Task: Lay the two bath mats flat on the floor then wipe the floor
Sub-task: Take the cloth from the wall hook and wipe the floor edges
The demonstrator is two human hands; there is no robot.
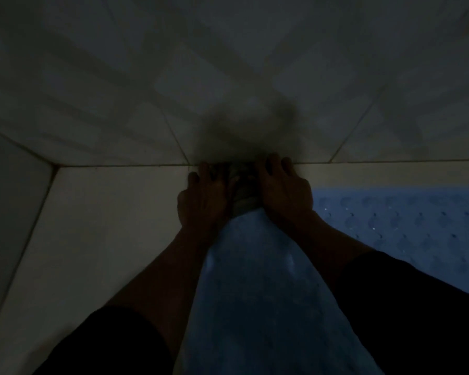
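In dim light, the head view shows a person's two hands pressed on a small grey cloth (243, 190) at the foot of a tiled wall (228, 63), where a dark grout line marks the edge between wall and floor (106, 226). The left hand (205, 197) lies with fingers spread and fairly straight over the cloth's left side, fingertips at the wall joint; the right hand (284, 189) rests the same way on its right side, fingers splayed, neither curled round the rag. The cloth looks crumpled and bunched between them, its detail lost in shadow. A pale blue bath mat (255, 293) lies flat between the forearms, its surface faintly dimpled and its narrow end just touching the cloth. To the right, a darker blue bath mat (406, 226) with rows of round embossed bumps lies flat near the wall. Bare, smooth, light tile stretches open to the left, bounded by a second wall at the corner. Dark sleeves (114, 345) cover the upper arms.
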